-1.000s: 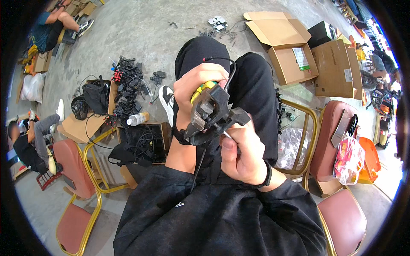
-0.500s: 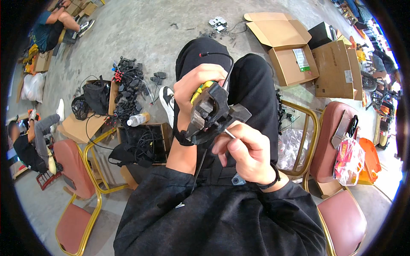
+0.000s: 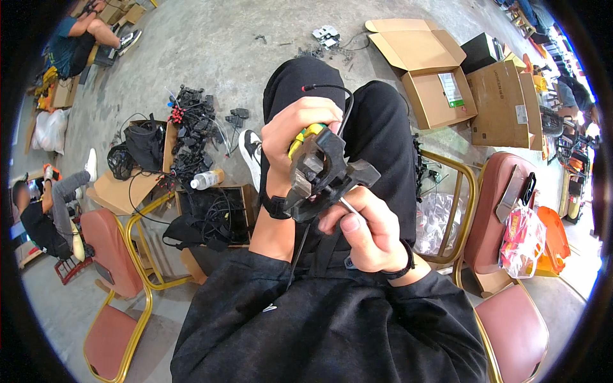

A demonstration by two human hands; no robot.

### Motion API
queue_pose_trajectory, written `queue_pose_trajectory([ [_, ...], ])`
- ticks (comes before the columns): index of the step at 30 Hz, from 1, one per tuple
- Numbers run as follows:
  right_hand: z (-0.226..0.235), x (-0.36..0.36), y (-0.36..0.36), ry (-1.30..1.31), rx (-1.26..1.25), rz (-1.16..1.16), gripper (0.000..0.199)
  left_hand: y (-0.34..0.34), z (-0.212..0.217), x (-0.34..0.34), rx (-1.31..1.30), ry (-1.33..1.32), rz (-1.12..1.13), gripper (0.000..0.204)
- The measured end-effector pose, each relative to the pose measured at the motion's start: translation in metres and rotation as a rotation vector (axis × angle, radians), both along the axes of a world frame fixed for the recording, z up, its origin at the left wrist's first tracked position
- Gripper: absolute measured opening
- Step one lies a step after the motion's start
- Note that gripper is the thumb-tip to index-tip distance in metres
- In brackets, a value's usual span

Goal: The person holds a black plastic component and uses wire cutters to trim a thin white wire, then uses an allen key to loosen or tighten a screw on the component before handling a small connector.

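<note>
My left hand is wrapped round a black plastic device with jaw-like blocks and a yellow-green part, held above my lap. From the device's upper end curves a black cable with a red tip. Just below the device's lower right side, my right hand pinches a thin metal rod between thumb and fingers. The rod points up toward the device's underside; its other end is hidden in the hand, and I cannot tell whether its tip touches the device.
Black parts and cables lie on the floor at left, near a clear bottle and an open box of cables. Cardboard boxes stand at far right. Reddish chairs flank me; other people sit at far left.
The device has tilted and shifted slightly to the right in my left hand. My right hand has moved a little up and left, still holding the rod. A grey object at my waist is now mostly hidden.
</note>
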State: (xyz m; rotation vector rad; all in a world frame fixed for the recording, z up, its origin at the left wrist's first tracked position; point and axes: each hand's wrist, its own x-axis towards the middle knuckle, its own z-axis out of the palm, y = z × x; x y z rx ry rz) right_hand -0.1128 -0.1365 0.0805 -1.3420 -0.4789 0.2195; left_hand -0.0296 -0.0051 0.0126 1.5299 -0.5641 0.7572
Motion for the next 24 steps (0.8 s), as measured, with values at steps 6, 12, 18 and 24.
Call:
queue_pose_trajectory([
  [6, -0.006, 0.0, 0.0, -0.243, -0.18, -0.156, 0.026, -0.001, -0.005, 0.002, -0.047, -0.071, 0.023, 0.014],
  [12, 0.0, -0.006, 0.0, 0.093, -0.025, -0.118, 0.02, -0.002, -0.009, 0.002, -0.089, -0.055, 0.037, 0.013],
  [18, 0.013, -0.007, 0.0, 0.527, 0.34, 0.133, 0.035, -0.002, -0.01, 0.002, -0.077, -0.064, 0.051, 0.012],
  [24, 0.017, -0.008, -0.001, 0.62, 0.43, 0.212, 0.038, -0.003, 0.001, -0.002, -0.044, 0.008, -0.005, 0.013],
])
